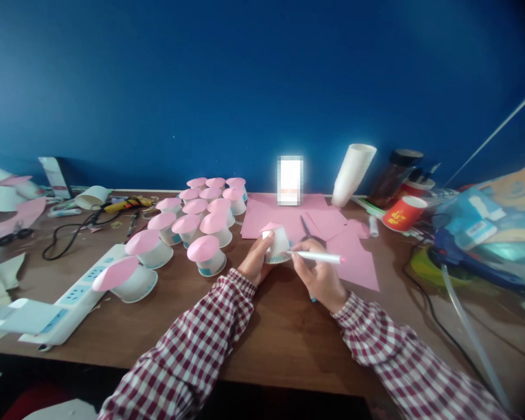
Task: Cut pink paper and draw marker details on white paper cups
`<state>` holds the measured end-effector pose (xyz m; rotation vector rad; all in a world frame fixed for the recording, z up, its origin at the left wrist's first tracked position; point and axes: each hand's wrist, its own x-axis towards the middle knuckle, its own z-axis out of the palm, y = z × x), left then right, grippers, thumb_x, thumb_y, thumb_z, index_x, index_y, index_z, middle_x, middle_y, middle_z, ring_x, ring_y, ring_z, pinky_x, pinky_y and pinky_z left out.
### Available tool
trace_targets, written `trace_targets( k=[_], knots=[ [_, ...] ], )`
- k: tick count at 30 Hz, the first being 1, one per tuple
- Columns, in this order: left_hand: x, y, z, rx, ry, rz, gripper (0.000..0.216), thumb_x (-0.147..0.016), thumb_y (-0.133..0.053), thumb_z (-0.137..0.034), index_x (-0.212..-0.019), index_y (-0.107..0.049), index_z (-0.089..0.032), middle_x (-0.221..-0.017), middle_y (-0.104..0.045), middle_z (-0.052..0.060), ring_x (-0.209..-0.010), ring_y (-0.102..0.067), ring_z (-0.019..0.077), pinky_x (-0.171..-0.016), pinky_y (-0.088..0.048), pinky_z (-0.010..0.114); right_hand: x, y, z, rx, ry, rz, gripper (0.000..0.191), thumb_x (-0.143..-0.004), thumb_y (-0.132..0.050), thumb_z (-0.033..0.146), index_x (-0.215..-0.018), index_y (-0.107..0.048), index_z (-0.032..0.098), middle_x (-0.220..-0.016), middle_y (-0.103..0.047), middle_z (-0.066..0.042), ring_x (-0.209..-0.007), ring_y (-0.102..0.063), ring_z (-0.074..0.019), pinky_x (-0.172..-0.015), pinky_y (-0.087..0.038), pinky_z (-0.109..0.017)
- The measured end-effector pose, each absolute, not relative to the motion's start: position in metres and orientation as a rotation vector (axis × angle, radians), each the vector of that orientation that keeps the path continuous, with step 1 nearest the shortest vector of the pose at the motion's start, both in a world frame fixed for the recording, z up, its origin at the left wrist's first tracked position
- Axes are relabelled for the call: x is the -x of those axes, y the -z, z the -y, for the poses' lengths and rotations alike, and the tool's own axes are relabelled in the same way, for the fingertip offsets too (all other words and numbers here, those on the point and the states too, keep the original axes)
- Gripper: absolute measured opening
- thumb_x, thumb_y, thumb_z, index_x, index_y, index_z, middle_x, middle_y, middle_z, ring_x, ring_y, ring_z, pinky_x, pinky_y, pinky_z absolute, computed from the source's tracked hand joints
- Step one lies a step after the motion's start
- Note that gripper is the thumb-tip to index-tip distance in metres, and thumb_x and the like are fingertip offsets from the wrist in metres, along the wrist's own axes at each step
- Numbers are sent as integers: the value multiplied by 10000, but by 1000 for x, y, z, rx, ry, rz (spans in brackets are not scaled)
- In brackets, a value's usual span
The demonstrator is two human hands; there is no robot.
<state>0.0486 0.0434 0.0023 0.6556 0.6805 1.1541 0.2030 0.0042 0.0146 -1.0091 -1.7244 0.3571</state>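
My left hand (256, 256) is closed around a small white paper cup (276, 245), held upside down with a pink paper top. Blue-green marks run along the cup's lower rim. In my right hand (319, 279) is a slim white marker (317, 256) with a pink end, pinched between the fingers. Its tip points left at the lower part of the cup; I cannot tell whether it touches. Just behind my right hand lie dark scissors (306, 228), partly hidden, on pink paper (262, 213).
To the left stand several pink-topped cups (203, 251) beside a white power strip (76, 294). At the back are a blurred bright screen (290, 181) and a leaning stack of white cups (352, 175). A red cup (405, 213) and a blue glue gun (459, 251) with cables are on the right.
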Motion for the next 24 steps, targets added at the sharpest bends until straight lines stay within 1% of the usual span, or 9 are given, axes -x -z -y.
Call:
trace_targets(
  k=[5, 8, 13, 16, 24],
  knots=[
    [-49, -3, -44, -616, -1153, -665, 373, -853, -683, -409, -1104, -653, -134, -958, -715, 102, -919, -692, 222, -914, -552, 374, -202, -13, -4, 1065, -459, 1497, 140, -935, -576, 336, -896, -612, 207, -803, -669, -35, -699, -644, -160, -630, -537, -278],
    [-49, -2, -45, -619, -1151, -665, 381, -861, -672, -406, -1119, -655, -127, -988, -719, 116, -947, -693, 234, -930, -548, 385, -202, -13, -3, 1071, -471, 1481, 158, -926, -594, 353, -882, -619, 203, -775, -673, -31, -658, -635, -153, -599, -532, -270],
    [-49, -2, -44, -634, -1145, -655, 399, -838, -694, -428, -1088, -650, -120, -935, -717, 112, -925, -695, 236, -905, -555, 374, -201, -14, -1, 1030, -468, 1609, 152, -933, -588, 339, -882, -628, 202, -795, -672, -33, -653, -625, -151, -592, -516, -271],
    [-49, -2, -44, -633, -1152, -670, 394, -827, -707, -427, -1064, -647, -119, -902, -713, 104, -901, -696, 230, -891, -556, 364, -202, -13, -1, 1034, -436, 1636, 144, -938, -582, 330, -892, -629, 202, -813, -669, -36, -682, -632, -159, -620, -518, -281],
    [-49, -2, -44, -630, -1144, -669, 418, -826, -708, -426, -1094, -634, -114, -910, -718, 108, -853, -697, 218, -857, -562, 355, -203, -10, -3, 1024, -458, 1653, 118, -939, -585, 314, -927, -626, 204, -851, -670, -41, -749, -650, -172, -671, -527, -295]
  ],
)
